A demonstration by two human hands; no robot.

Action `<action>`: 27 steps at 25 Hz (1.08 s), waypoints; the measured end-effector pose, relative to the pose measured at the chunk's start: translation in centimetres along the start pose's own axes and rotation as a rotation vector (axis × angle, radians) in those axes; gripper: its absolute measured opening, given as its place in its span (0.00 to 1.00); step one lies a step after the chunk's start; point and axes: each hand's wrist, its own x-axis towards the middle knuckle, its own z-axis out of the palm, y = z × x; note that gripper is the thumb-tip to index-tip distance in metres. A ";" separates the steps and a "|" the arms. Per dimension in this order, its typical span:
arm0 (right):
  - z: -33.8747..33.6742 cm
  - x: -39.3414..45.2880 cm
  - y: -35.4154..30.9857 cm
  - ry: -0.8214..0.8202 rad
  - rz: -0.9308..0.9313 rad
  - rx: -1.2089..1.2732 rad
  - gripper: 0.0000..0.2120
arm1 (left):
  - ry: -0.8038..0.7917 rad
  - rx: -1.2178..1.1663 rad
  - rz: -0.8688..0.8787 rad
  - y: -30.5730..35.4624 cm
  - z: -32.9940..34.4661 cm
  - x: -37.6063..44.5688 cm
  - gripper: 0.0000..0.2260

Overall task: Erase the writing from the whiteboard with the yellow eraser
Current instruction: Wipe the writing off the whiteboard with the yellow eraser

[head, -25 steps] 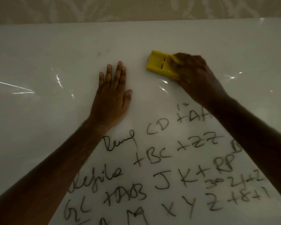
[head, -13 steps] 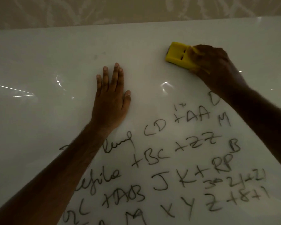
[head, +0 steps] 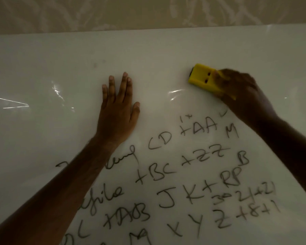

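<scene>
A white whiteboard fills most of the head view. Black handwritten letters and numbers cover its lower middle and lower right. My right hand grips the yellow eraser and presses it flat on the board, just above the top row of writing. The eraser's right end is hidden under my fingers. My left hand lies flat on the board with fingers spread a little, palm down, left of the eraser and above the writing. My left forearm covers part of the words at lower left.
The board's top edge runs across the upper view, with a pale patterned wall behind it. The upper and left parts of the board carry only faint smudges and light glare.
My right hand slid the eraser rightward, then down a little toward the top row. The letter D at the upper right is mostly gone, leaving a small mark. My left hand stayed put.
</scene>
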 end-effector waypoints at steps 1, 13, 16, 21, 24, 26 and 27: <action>0.2 1.4 0.5 0.011 0.027 0.005 0.26 | -0.004 -0.006 0.004 0.1 0.0 0.1 0.33; -1.1 -7.6 -0.2 -0.051 0.005 0.003 0.25 | 0.020 0.026 0.051 -0.2 0.4 -0.1 0.33; -1.0 -4.7 2.4 -0.022 0.098 0.000 0.26 | 0.028 0.042 0.057 -0.1 0.5 -0.1 0.33; 0.8 -2.4 -1.5 -0.019 0.053 0.061 0.25 | 0.048 0.046 0.061 -0.1 0.6 0.0 0.33; 0.3 -6.4 -3.8 -0.062 -0.055 0.070 0.25 | 0.047 0.056 0.073 -0.3 0.7 -0.2 0.32; -1.0 -8.5 -3.0 -0.112 -0.075 0.036 0.25 | 0.056 0.073 0.083 -0.3 0.8 -0.1 0.32; -1.6 -8.8 -2.0 -0.122 -0.069 0.017 0.25 | 0.054 0.081 0.086 -0.4 0.8 -0.1 0.32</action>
